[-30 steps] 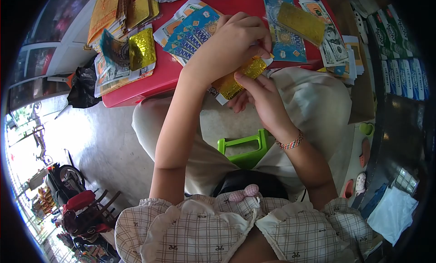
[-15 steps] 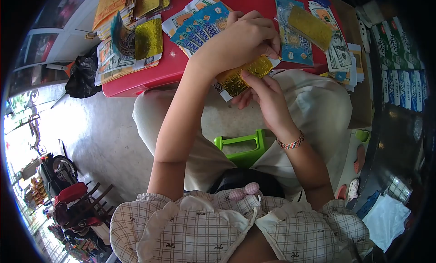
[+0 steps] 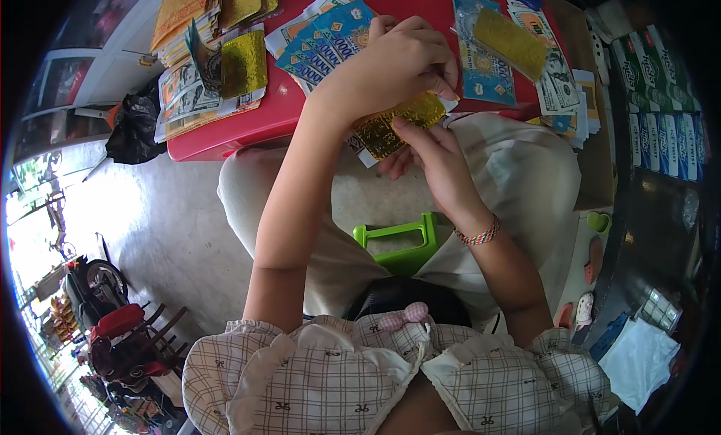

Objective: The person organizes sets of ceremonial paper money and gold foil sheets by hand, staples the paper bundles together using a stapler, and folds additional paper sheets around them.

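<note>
A shiny gold foil sheet [image 3: 379, 137], with white paper under its edge, is held over my lap at the near edge of the red table. My right hand [image 3: 439, 161], wearing a braided bracelet on the wrist, grips it from below with the thumb on top. My left hand [image 3: 405, 67] arches over the sheet, fingers curled down at its far right end; what the fingertips pinch is partly hidden. Beside that hand lies a fan of blue printed paper notes [image 3: 319, 48]. Right of it, a gold sheet packet [image 3: 511, 44] rests across more blue notes [image 3: 484, 86].
The red table [image 3: 218, 138] carries a left stack of printed notes [image 3: 180, 97] with a gold sheet [image 3: 244, 63], and orange papers [image 3: 180, 14]. Dollar-like notes [image 3: 558, 86] overhang its right side. A green plastic stool [image 3: 409, 262] stands between my legs. Toothpaste boxes [image 3: 665, 146] are at right.
The gold sheet in my hands has tilted slightly, and my right thumb has shifted a little left on it. My left hand has barely moved; the whole view has shifted slightly.
</note>
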{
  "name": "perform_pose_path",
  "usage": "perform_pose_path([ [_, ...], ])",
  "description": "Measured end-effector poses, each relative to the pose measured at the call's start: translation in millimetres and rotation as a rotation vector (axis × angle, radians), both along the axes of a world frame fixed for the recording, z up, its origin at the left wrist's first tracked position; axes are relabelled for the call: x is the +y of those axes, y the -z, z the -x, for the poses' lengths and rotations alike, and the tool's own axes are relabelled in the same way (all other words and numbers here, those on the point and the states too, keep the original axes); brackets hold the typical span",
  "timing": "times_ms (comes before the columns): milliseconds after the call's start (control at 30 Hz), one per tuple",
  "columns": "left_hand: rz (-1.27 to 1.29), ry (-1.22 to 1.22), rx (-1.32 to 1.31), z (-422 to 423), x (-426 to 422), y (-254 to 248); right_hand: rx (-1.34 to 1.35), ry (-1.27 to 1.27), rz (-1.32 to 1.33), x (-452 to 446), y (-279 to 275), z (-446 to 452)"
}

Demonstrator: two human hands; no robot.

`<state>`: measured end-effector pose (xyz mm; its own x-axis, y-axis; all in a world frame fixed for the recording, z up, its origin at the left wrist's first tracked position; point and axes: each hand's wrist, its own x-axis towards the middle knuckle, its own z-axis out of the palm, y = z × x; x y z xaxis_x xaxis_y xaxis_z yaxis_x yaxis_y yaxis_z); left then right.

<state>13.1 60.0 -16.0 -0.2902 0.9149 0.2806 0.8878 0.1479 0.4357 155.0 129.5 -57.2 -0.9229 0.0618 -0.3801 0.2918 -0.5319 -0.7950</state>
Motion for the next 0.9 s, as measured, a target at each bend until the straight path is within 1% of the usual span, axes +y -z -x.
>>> perform_pose_path([
  [333,-0.011,0.007,0.021,1.1,3.3,5.0,0.043,0.044,-0.011,-2.2,1.5,-1.3],
  [433,-0.042,0.024,0.012,-0.7,4.0,1.1,0.028,0.061,0.036,-1.7,1.6,-0.8],
  [500,-0.029,0.004,-0.001,-0.9,4.5,0.5,0.062,0.022,0.056,-0.4,3.1,-1.0],
  [633,-0.011,-0.001,-0.004,-0.8,5.5,0.7,0.045,0.050,0.078,-2.6,1.6,-0.8],
  [900,-0.016,-0.018,0.010,-1.6,4.7,1.7,0.031,0.002,0.050,0.5,-1.2,-1.6],
])
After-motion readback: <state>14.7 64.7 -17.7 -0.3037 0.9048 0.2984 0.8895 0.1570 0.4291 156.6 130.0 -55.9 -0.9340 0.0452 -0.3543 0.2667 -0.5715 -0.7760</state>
